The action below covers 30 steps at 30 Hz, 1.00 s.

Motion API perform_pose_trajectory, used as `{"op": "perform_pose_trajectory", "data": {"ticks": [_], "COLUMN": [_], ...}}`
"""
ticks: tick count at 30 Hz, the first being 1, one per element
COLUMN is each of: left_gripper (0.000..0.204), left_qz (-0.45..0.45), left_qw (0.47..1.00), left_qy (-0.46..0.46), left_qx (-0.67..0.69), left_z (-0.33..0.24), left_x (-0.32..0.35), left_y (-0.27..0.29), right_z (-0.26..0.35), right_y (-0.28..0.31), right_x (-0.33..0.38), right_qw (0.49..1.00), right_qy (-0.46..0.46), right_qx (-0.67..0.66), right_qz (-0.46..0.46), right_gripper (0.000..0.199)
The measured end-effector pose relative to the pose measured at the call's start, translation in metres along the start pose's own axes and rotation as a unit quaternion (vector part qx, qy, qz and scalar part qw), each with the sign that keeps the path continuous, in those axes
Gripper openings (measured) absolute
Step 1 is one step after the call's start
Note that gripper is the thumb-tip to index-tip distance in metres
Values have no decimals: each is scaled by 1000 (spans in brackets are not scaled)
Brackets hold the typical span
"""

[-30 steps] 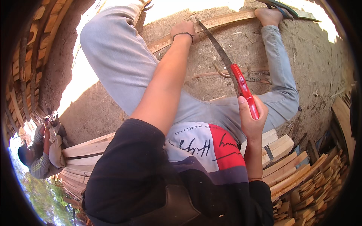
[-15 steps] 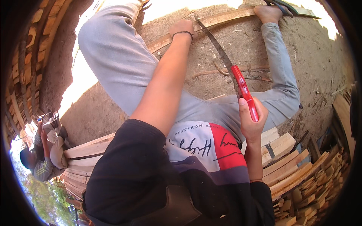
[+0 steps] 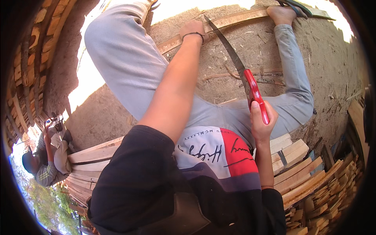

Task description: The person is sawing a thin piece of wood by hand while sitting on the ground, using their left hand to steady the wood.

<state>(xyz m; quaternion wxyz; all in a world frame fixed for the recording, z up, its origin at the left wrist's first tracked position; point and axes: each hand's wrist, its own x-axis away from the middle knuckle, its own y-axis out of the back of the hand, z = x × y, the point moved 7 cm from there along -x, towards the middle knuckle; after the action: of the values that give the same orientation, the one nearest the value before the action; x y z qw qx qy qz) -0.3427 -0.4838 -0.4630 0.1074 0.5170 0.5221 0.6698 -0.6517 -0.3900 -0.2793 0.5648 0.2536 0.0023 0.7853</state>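
A hand saw with a red handle and a dark, tapering blade (image 3: 232, 53) is gripped in my right hand (image 3: 263, 121), whose fingers wrap the handle's near end. The blade slants away to the far left, and its tip end crosses a long wooden plank (image 3: 244, 16) lying on the ground. Whether the teeth touch the wood I cannot tell. Just left of the blade, my left hand (image 3: 192, 29) is closed on the plank, a dark cord round its wrist. My bare right foot (image 3: 281, 15) is at the plank's right end, beside a dark flip-flop.
Behind me are sawn beams (image 3: 98, 152) and, at lower right, a heap of wood offcuts (image 3: 333, 199). Stacked timber (image 3: 33, 58) stands at far left. Another person (image 3: 49, 160) sits at lower left. Thin sticks (image 3: 254, 74) lie on the dirt ground.
The whole view has shifted slightly, with everything a little further right. The saw and both hands keep nearly the same position relative to the plank.
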Motion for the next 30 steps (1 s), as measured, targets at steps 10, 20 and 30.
{"op": "perform_pose_trajectory", "data": {"ticks": [10, 20, 30], "left_gripper": [34, 35, 31], "left_qz": [14, 25, 5], "left_qw": [1000, 1000, 1000], "left_qy": [1, -2, 9], "left_qx": [11, 16, -4], "left_z": [-12, -11, -2], "left_x": [3, 0, 8], "left_y": [6, 4, 9], "right_z": [21, 19, 21], "right_y": [-25, -44, -9], "right_x": [-44, -58, -16], "right_qw": [998, 994, 997], "right_qy": [50, 91, 65], "right_qx": [18, 54, 43], "right_qz": [-15, -9, 3], "right_gripper": [32, 30, 33]}}
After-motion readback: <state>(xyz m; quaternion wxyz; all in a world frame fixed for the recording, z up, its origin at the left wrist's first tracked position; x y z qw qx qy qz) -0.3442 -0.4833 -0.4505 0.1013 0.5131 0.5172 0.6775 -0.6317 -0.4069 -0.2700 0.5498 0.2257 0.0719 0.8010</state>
